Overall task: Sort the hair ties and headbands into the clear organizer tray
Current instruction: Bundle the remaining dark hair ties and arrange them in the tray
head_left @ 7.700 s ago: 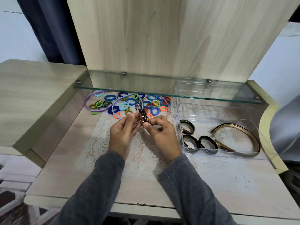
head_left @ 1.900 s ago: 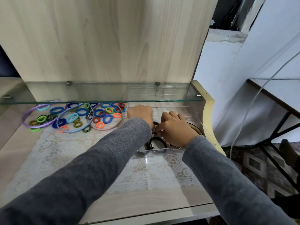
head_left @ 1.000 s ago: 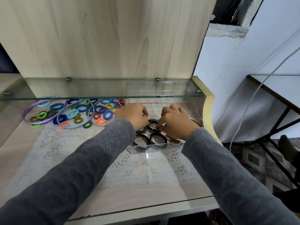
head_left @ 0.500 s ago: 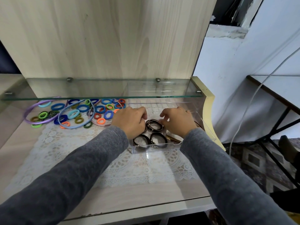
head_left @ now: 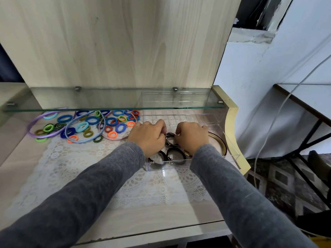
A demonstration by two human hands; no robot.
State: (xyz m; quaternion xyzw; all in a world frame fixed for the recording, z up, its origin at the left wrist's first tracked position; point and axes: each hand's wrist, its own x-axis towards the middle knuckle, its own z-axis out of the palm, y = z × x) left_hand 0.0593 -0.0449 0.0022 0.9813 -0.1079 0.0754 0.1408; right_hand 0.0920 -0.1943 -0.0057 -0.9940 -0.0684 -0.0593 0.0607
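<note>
The clear organizer tray (head_left: 231, 140) stands at the right under the glass shelf. Both hands are inside its left part. My left hand (head_left: 148, 137) and my right hand (head_left: 192, 136) have curled fingers that pinch a dark hair tie with a metal clasp (head_left: 170, 138) from either side, low in the tray. Two more dark hair ties (head_left: 176, 155) lie in front of it, against the tray's near wall. A gold headband (head_left: 219, 143) lies in the right part. Several coloured hair ties (head_left: 93, 120) sit in a loose pile at the left.
A purple headband (head_left: 35, 125), a blue headband (head_left: 71, 122) and a pink headband (head_left: 114, 138) lie among the pile on a white lace mat (head_left: 75, 163). A glass shelf (head_left: 111, 100) hangs low over the back. At the right are the desk's edge (head_left: 232, 122) and a white cable (head_left: 279, 111).
Over the last second both hands stayed in the tray's left part. They drew slightly apart half a second ago and have now closed back onto the dark hair tie.
</note>
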